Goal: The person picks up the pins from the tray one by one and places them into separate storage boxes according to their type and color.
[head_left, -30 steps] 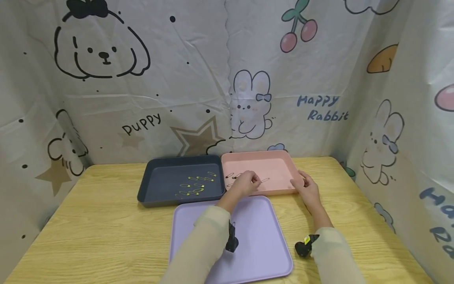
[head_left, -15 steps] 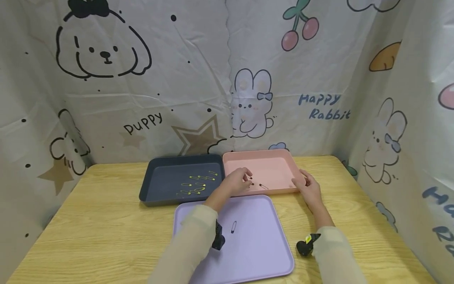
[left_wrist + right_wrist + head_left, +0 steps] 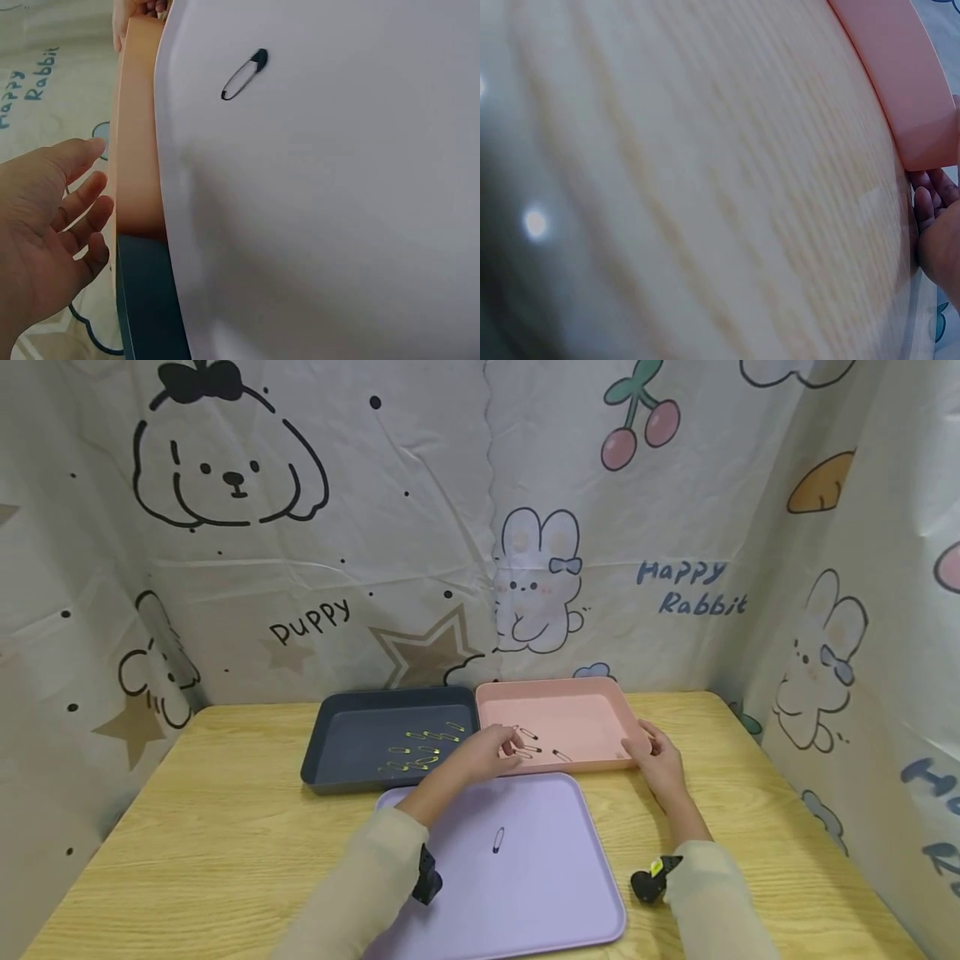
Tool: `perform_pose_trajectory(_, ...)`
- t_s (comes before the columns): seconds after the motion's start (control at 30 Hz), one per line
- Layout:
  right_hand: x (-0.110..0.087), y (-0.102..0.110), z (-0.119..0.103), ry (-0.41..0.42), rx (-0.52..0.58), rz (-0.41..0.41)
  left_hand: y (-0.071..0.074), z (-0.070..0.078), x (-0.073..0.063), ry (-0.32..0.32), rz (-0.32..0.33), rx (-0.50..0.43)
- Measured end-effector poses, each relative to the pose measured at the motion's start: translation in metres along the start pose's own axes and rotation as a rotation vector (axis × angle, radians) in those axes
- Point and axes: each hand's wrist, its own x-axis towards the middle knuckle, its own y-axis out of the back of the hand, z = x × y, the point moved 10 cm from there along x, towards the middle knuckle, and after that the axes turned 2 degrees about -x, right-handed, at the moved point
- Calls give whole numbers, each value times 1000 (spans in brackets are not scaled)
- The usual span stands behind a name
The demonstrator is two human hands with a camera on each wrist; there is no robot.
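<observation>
My left hand (image 3: 483,753) hovers over the front left part of the pink tray (image 3: 585,714), fingers loosely bent. In the left wrist view the thumb and fingers stand apart, with nothing seen between them. Several dark-headed safety pins (image 3: 561,755) lie in that tray beside the fingertips; the hand may hide others. At the tray's front right corner, my right hand (image 3: 660,764) grips the rim and wall, thumb inside; its fingers are partly hidden. A single safety pin (image 3: 246,75) with a black head lies on the lilac tray (image 3: 555,877) below.
Left of the pink tray, touching or nearly touching it, stands a dark blue-grey tray (image 3: 352,727) with several yellow safety pins (image 3: 427,749). All three trays sit on a wood-grain table (image 3: 187,827). A printed curtain (image 3: 420,527) encloses the back and sides.
My left hand has moved left from the middle of the pink tray. The safety pin by its fingertips now lies in that tray, nearer its front. My right hand keeps its grip.
</observation>
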Motion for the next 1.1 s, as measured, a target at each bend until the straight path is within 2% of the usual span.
perform_pose_trajectory(0.23, -2, 1, -2, -5, -22, -8, -1, 8, -22, -72, -33, 82)
perform_pose_trajectory(0.5, -4, 1, -2, -12, -22, -8, -8, 10, -45, -97, -63, 104)
perform_pose_trajectory(0.7, -4, 1, -2, -12, -27, 5, -14, 3, -58, -86, -86, 117)
perform_pose_trajectory(0.87, -3, -1, -1, -11, -19, -1, -19, -5, -73, -78, -106, 74)
perform_pose_trajectory(1.1, -1, 0, 0, -3, -10, 8, -22, -4, -94, -126, -120, 112)
